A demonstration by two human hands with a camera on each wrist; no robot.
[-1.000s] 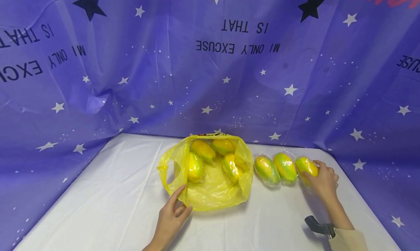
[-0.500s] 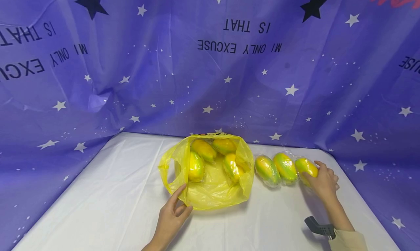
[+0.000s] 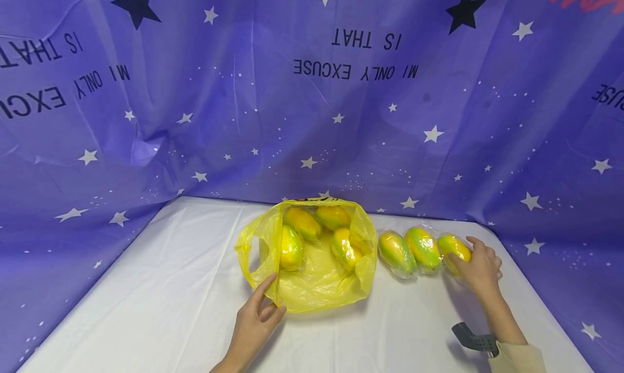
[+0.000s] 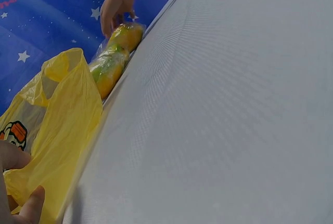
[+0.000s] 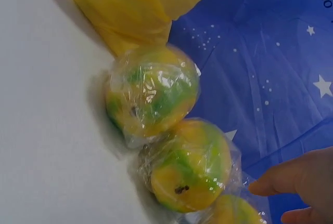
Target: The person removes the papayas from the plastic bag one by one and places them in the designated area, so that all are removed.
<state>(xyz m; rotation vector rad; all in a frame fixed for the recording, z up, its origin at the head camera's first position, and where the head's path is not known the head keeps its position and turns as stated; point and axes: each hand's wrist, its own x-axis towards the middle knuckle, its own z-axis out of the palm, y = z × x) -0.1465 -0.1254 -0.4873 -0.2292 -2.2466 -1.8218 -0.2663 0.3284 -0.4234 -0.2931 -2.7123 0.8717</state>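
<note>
My left hand (image 3: 253,321), finger and thumb parted, holds the yellow bag (image 3: 317,297) at its seven o'clock rim. My right hand (image 3: 480,268), fingers spread, grips the end mango (image 3: 451,244) at the bag's three o'clock

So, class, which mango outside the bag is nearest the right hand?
In the head view, the rightmost mango, farthest from the yellow plastic bag; the right hand touches it.

Rm type unclear, a draped booth: white tbl (image 3: 146,302) w/ purple starry cloth (image 3: 273,108) on 3 sides
</note>
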